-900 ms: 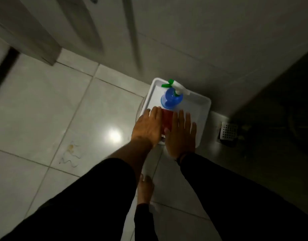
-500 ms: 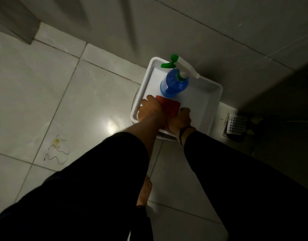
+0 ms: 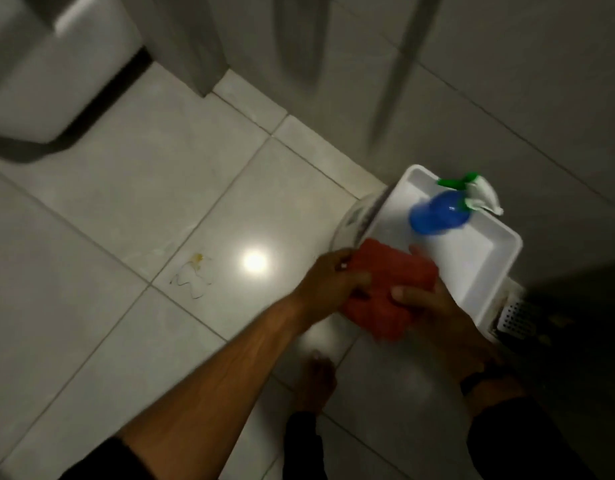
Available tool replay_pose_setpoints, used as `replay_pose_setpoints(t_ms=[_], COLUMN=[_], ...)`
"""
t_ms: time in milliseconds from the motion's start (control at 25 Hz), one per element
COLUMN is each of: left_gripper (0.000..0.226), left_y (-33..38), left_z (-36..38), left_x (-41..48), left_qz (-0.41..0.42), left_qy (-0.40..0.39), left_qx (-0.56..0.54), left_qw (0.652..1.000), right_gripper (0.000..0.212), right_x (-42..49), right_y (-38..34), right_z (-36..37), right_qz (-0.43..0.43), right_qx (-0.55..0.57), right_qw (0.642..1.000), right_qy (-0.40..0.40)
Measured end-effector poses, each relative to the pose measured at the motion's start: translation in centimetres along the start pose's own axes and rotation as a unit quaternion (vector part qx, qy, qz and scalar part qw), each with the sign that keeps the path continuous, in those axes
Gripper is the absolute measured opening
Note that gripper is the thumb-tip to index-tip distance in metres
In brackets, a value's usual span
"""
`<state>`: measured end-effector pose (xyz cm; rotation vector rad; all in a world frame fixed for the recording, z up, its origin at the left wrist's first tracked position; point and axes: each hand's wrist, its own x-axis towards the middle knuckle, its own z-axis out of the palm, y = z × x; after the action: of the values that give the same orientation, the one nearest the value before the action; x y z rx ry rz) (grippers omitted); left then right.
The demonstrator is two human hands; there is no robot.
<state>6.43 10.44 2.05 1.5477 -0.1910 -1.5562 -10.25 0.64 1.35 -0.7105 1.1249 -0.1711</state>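
Note:
A folded red cloth (image 3: 389, 282) is held between both hands, just in front of the near edge of a white tray (image 3: 489, 268). My left hand (image 3: 328, 278) grips the cloth's left side. My right hand (image 3: 434, 306) holds its right side, thumb on top. A blue spray bottle (image 3: 437, 214) with a white and green trigger head stands in the tray's far part. The tray rests on something round and pale by the wall; the view is motion-blurred.
A yellowish stain with thin dark squiggles (image 3: 193, 275) marks the floor tiles to the left. A metal floor drain (image 3: 515, 315) lies right of the tray. A white toilet (image 3: 49, 64) stands at the top left. My bare foot (image 3: 316, 379) is below the hands.
Both hands reached into the tray, took the red cloth and lifted it out toward me. The view swung left, so the tray now sits at the right.

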Motion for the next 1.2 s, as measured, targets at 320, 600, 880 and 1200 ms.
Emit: replay_pose_setpoints(t_ms=[320, 600, 880, 1200], left_gripper=[0.048, 0.086, 0.077, 0.073], left_y=[-11.8, -33.2, -47.1, -51.5], left_z=[-15.9, -33.2, -42.5, -43.3], left_x=[-7.7, -2.4, 6.0, 8.7], left_qz=[0.061, -0.113, -0.101, -0.025], left_qy=[0.193, 0.413, 0.507, 0.583], left_qx=[0.004, 0.190, 0.406, 0.449], left_qw=[0.979, 0.884, 0.754, 0.677], right_gripper=[0.041, 0.055, 0.083, 0.086], right_x=[-0.2, 18.1, 34.5, 37.4], right_y=[11.3, 26.6, 34.5, 43.0], right_z=[16.8, 27.4, 34.5, 36.3], right_qz=[0.113, 0.011, -0.306, -0.472], right_qx=[-0.051, -0.316, -0.709, -0.778], right_qw=[0.978, 0.948, 0.628, 0.396], right_qy=[-0.168, -0.043, -0.097, -0.120])
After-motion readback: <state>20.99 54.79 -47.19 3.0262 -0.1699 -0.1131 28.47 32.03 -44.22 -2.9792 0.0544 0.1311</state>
